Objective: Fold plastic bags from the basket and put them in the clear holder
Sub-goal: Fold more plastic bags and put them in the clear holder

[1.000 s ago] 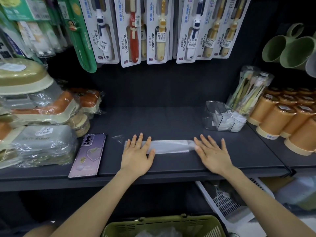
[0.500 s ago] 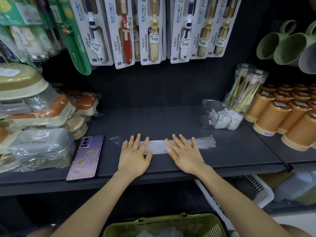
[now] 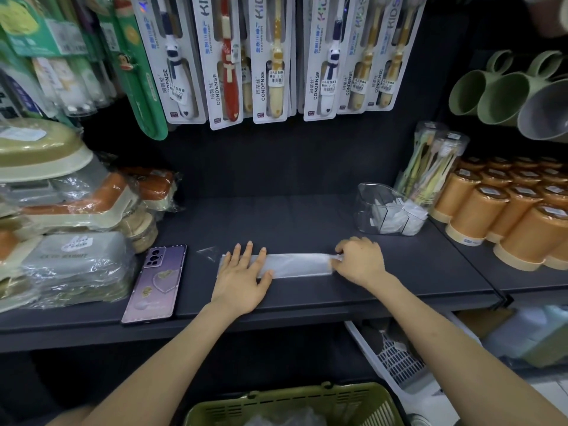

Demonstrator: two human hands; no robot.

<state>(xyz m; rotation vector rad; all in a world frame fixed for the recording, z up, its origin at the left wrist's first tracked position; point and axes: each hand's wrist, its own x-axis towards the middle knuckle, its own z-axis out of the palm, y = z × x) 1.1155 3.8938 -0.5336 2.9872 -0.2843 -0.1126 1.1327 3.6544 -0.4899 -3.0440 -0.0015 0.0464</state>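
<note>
A plastic bag point(image 3: 296, 265), folded into a long narrow strip, lies flat on the dark shelf point(image 3: 307, 219). My left hand point(image 3: 242, 275) presses its left end with straight, spread fingers. My right hand point(image 3: 359, 259) has curled fingers and pinches the strip's right end. The clear holder point(image 3: 373, 207) stands at the back right of the shelf with several folded white bags inside. Below, at the frame's bottom edge, the green basket point(image 3: 295, 401) shows more plastic bags in it.
A purple phone point(image 3: 156, 281) lies left of the strip, next to stacked wrapped soap dishes point(image 3: 61, 229). Orange cups point(image 3: 507, 210) and a toothbrush tube point(image 3: 430, 167) crowd the right. Packaged toothbrushes point(image 3: 270, 56) hang above. A white basket point(image 3: 396, 361) sits below right.
My right hand slid in toward the middle of the strip, then back out to its right end, and its flat fingers curled into a pinch. The left hand stayed pressing.
</note>
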